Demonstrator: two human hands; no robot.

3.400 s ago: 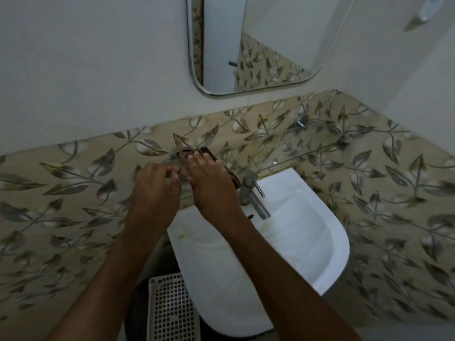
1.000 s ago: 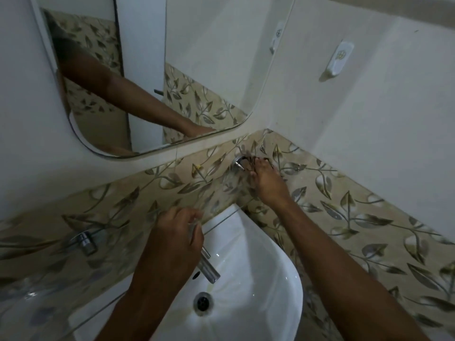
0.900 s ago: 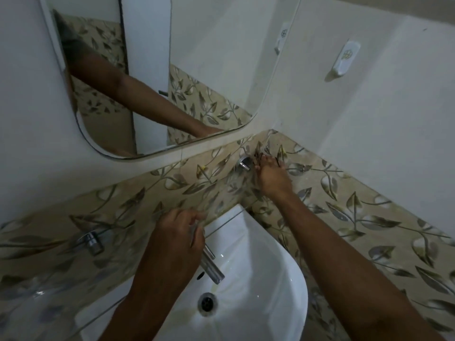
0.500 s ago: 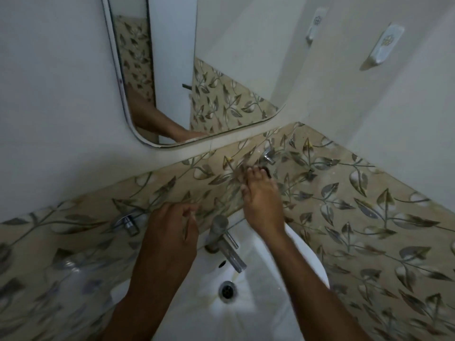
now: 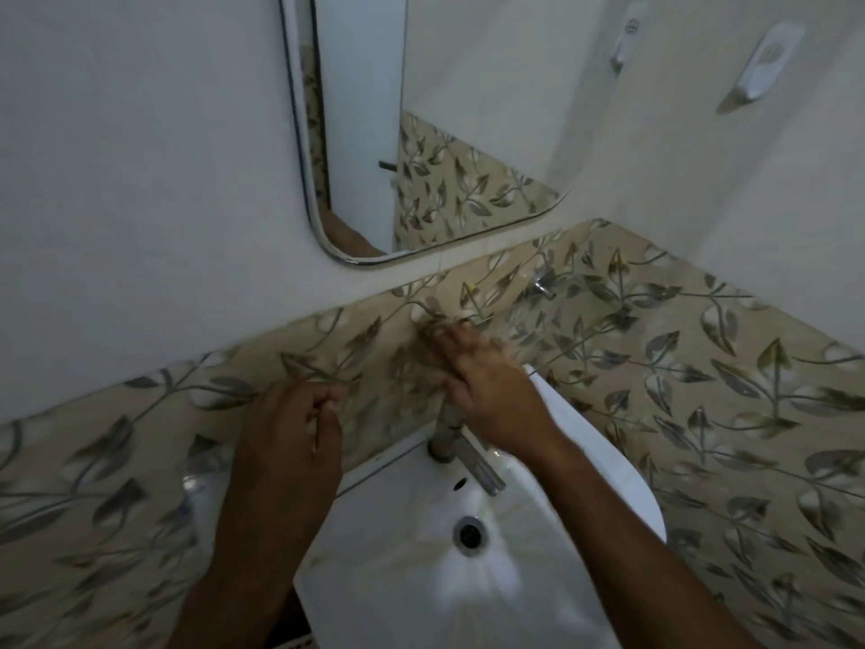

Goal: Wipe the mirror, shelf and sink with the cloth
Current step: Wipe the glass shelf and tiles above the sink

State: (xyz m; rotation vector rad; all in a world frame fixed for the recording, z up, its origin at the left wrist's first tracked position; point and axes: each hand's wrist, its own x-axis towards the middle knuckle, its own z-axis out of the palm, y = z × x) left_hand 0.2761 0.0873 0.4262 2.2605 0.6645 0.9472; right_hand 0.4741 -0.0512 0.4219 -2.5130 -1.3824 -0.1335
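My right hand (image 5: 482, 381) lies flat and motion-blurred on the clear glass shelf (image 5: 580, 339), just above the tap (image 5: 468, 461). A dark cloth (image 5: 428, 334) shows only as a smear at its fingertips; the rest is hidden under the palm. My left hand (image 5: 290, 442) rests on the shelf to the left of the tap, fingers curled, nothing visible in it. The white sink (image 5: 585, 466) sits below both hands, with its drain (image 5: 469, 531) in the middle. The rounded mirror (image 5: 444, 110) hangs on the wall above.
A chrome shelf bracket (image 5: 543, 287) sticks out of the leaf-patterned tiles (image 5: 702, 391) near the corner. Two white wall hooks (image 5: 767, 53) are mounted at the upper right. The two walls meet in a corner right of the mirror.
My right hand has slid left along the shelf, from the bracket in the corner to above the tap. My left hand has shifted left, off the tap. The view has swung left.
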